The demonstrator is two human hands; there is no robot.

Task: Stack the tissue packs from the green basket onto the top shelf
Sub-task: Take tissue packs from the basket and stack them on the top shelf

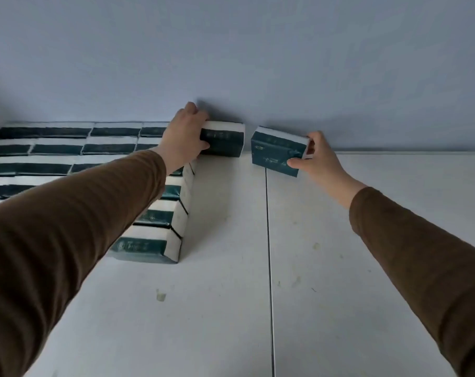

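L hand (183,134) grips a pack (225,141) at the wall – R hand (319,159) pinches another pack (278,153) just beside, both on shelf (366,240).

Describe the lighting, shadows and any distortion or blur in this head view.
Head view: soft, even light, no glare. The left hand and its tissue pack throw a faint shadow on the wall behind; the stacked packs shade the shelf to their right. Wide-angle stretch swells both sleeves near the edges. The right hand's pack shows blurred print.
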